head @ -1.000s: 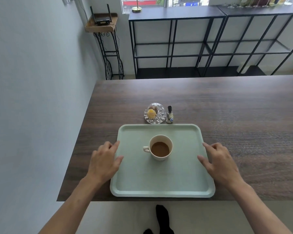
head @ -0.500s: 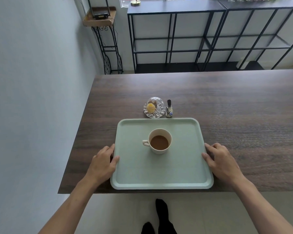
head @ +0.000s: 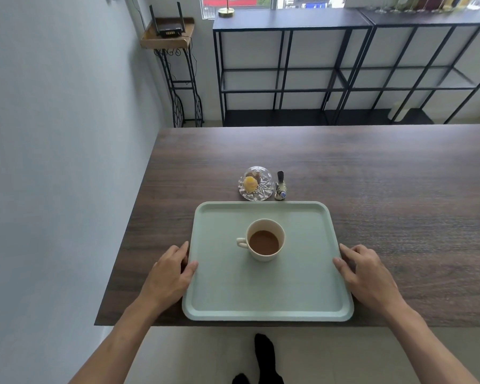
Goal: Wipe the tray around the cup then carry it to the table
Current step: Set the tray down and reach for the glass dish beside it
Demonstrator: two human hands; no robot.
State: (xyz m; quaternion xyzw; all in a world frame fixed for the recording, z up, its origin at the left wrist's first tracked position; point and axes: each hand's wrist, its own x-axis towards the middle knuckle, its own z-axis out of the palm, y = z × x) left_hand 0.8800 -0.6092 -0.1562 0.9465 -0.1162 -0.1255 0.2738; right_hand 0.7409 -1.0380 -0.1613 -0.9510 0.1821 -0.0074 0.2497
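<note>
A pale green tray [head: 233, 295] lies flat on the dark wooden table [head: 385, 189], its near rim at the table's front edge. A cream cup [head: 265, 239] of brown drink stands upright near the tray's middle, handle to the left. My left hand [head: 169, 275] holds the tray's left edge, thumb on the rim and fingers curled against the side. At the right edge my right hand [head: 366, 275] does the same, thumb on the rim.
Just beyond the tray's far rim stand a cut-glass dish [head: 255, 183] with small sweets and a small bird figurine [head: 280, 187]. A wall runs along the table's left side. Black metal shelves [head: 288, 70] stand behind the table. My dark-socked feet [head: 263, 358] show below the table edge.
Both hands have slid outward from above the tray's sides to its left and right rims and closed on them. The tray and the cup have stayed in place on the table.
</note>
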